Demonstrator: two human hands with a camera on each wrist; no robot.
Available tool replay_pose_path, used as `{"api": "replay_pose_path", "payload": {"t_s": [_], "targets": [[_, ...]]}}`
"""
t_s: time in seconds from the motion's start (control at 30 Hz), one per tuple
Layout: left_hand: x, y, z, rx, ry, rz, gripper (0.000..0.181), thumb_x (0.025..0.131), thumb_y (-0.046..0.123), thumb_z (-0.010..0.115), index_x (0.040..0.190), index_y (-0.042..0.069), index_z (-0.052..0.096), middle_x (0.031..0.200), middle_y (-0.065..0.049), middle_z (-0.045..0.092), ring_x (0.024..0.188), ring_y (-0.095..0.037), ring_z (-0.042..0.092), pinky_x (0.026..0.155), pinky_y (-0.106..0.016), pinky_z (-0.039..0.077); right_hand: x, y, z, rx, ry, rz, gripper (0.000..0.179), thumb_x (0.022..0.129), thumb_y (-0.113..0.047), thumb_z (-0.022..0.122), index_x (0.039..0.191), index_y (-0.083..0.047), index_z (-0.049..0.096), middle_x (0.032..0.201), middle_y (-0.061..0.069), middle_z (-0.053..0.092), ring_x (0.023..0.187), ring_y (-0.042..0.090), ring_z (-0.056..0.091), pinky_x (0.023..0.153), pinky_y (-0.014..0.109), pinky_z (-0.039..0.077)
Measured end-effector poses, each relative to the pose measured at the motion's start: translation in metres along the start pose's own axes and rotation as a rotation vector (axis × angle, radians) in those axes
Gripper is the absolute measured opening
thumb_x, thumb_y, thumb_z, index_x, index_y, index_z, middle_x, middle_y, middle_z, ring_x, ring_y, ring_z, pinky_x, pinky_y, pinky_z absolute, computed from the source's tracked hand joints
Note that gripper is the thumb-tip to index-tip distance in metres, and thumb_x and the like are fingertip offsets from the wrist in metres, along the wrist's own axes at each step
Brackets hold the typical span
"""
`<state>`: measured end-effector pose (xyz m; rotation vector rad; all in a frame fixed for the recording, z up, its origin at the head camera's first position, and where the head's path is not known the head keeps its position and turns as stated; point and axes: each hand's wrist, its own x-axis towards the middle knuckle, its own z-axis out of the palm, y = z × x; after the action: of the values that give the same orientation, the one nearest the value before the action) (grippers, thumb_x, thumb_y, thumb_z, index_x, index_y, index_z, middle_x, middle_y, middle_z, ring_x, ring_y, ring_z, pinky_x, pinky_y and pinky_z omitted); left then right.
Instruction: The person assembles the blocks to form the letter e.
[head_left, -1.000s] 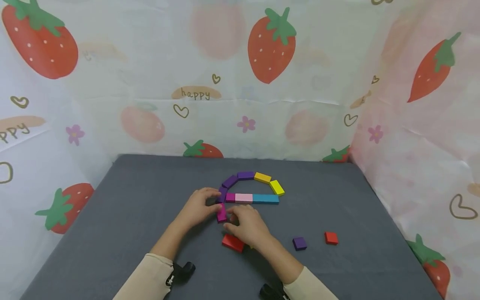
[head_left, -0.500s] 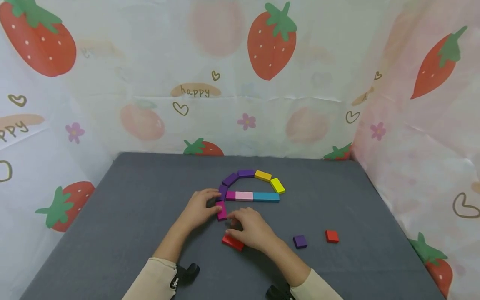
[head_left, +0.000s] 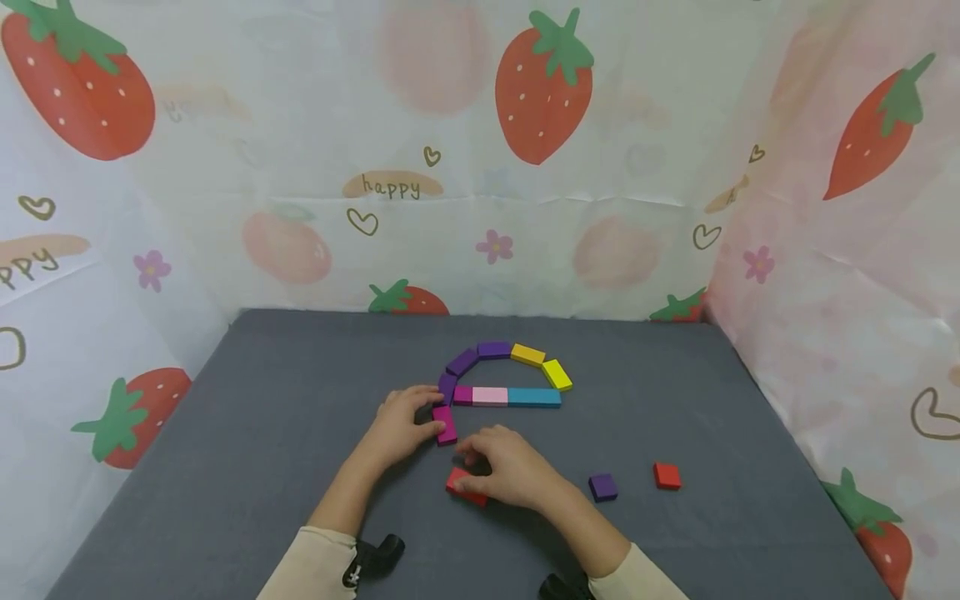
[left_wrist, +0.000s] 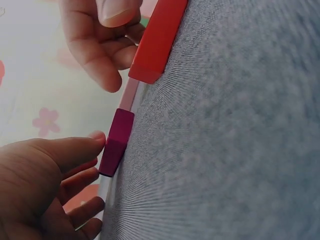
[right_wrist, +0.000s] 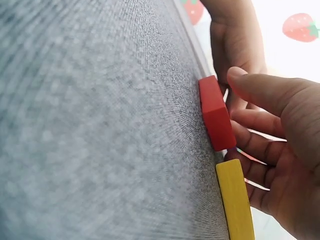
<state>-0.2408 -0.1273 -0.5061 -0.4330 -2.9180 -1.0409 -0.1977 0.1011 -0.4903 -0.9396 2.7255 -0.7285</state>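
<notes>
My left hand (head_left: 401, 425) rests beside a magenta block (head_left: 446, 427), its thumb tip at the block and its index fingertip by a purple block (head_left: 447, 387) above. In the left wrist view the thumb meets the magenta block (left_wrist: 117, 142), with the other fingers loosely bent. My right hand (head_left: 513, 471) hovers over a red block (head_left: 465, 487), thumb and fingers spread apart around it. In the right wrist view the thumb tip is close above the red block (right_wrist: 217, 117). A yellow block (right_wrist: 235, 200) lies near it, hidden by the hand in the head view.
Purple, orange and yellow blocks (head_left: 557, 375) form an arch on the grey cloth (head_left: 315, 358). Beneath it runs a row of magenta, pink and blue blocks (head_left: 534, 397). To the right lie a small purple block (head_left: 603, 487) and a small red block (head_left: 667, 476).
My right hand has moved slightly down, away from the magenta block and over the red block. My left hand stays beside the magenta block, which has barely moved.
</notes>
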Motion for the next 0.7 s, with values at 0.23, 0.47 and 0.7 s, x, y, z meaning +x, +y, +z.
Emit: {"api": "replay_pose_path", "payload": {"t_s": [0.23, 0.47, 0.7], "targets": [[-0.0002, 0.001, 0.0016, 0.005, -0.001, -0.002, 0.046, 0.093, 0.026, 0.077, 0.135, 0.01, 0.067, 0.148, -0.008, 0.056, 0.138, -0.038, 0.043, 0.112, -0.068, 0.028, -0.0002, 0.0058, 0.0025, -0.006, -0.022, -0.031, 0.043, 0.088, -0.051, 0.078, 0.12, -0.024, 0.072, 0.098, -0.013, 0.065, 0.093, 0.006, 0.054, 0.087, 0.032, 0.047], [0.0015, 0.0013, 0.003, 0.006, 0.016, 0.005, 0.046, 0.092, 0.026, 0.078, 0.134, 0.01, 0.068, 0.147, -0.007, 0.058, 0.136, -0.037, 0.045, 0.11, -0.065, 0.03, -0.0005, 0.0075, -0.0004, 0.002, -0.061, -0.04, 0.046, 0.085, -0.053, 0.08, 0.12, -0.026, 0.073, 0.099, -0.016, 0.065, 0.093, 0.007, 0.052, 0.088, 0.03, 0.045], [0.0029, 0.0002, 0.0041, 0.024, 0.022, 0.008, 0.044, 0.092, 0.026, 0.078, 0.132, 0.01, 0.069, 0.145, -0.006, 0.058, 0.136, -0.037, 0.045, 0.109, -0.063, 0.031, -0.0005, 0.0066, -0.0021, -0.018, -0.094, -0.038, 0.045, 0.082, -0.055, 0.081, 0.117, -0.029, 0.073, 0.098, -0.019, 0.063, 0.095, 0.005, 0.051, 0.091, 0.032, 0.044]]}}
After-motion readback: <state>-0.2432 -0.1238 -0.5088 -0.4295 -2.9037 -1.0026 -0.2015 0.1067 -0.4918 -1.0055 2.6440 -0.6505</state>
